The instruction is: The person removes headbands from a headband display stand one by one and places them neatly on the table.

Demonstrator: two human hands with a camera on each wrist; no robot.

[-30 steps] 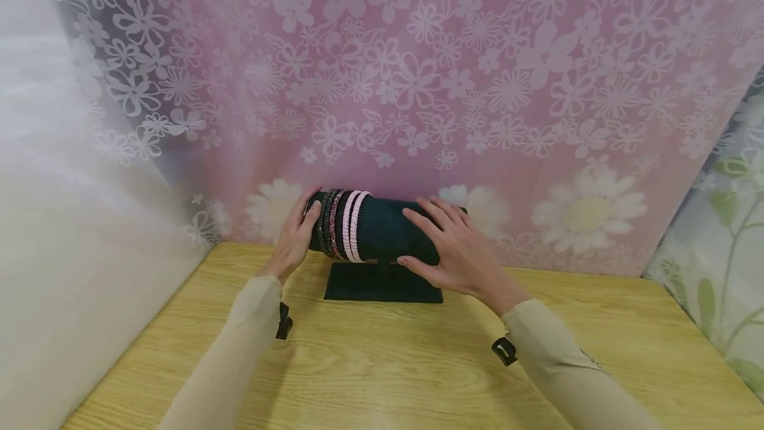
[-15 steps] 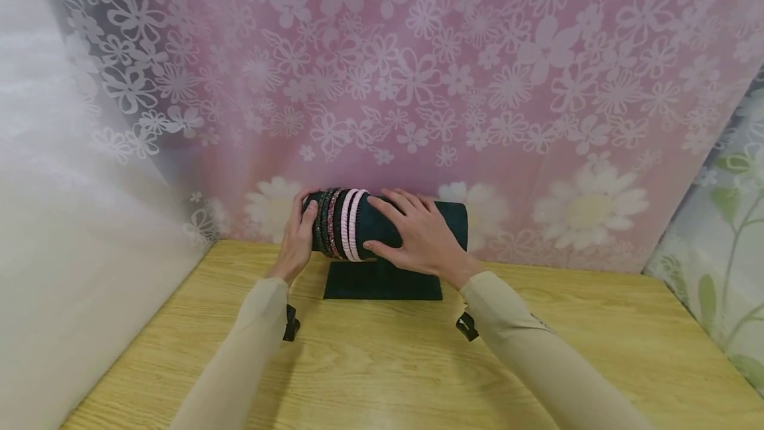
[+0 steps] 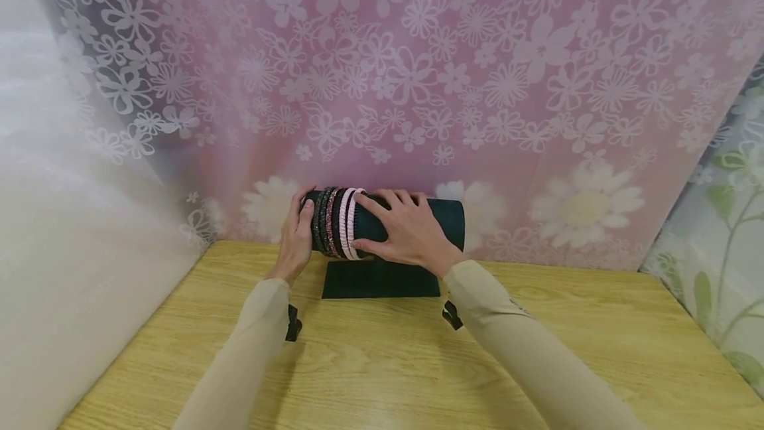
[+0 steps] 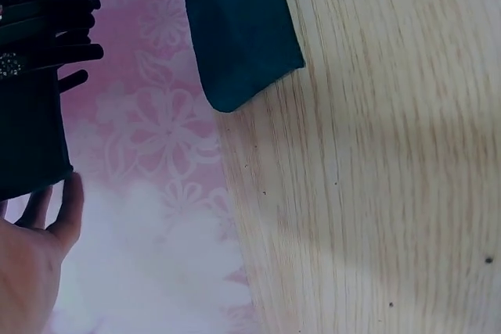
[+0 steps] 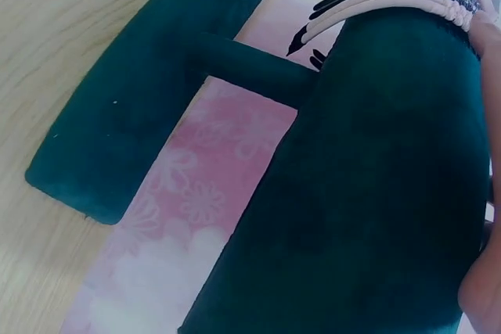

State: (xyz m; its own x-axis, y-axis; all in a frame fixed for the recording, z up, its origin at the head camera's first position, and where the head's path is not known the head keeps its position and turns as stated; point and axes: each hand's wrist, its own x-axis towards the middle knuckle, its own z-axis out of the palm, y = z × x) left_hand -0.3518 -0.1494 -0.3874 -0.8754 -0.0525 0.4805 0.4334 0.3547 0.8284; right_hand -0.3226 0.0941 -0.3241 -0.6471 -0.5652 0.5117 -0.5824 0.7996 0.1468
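Left hand [image 3: 292, 244] grips left end of dark-green velvet cylindrical display stand [image 3: 449, 215], apparently steadying it; right hand [image 3: 412, 229], fingers spread, touches ribbed pale-pink headbands [image 3: 351, 223], likely for alignment.

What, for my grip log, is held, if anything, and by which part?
Left hand holds the green roll by its left end; right hand touches a pink headband, grip unclear.

Headbands [image 4: 47, 9] cut off at left-wrist view's edge (roll [image 4: 31, 131] too)
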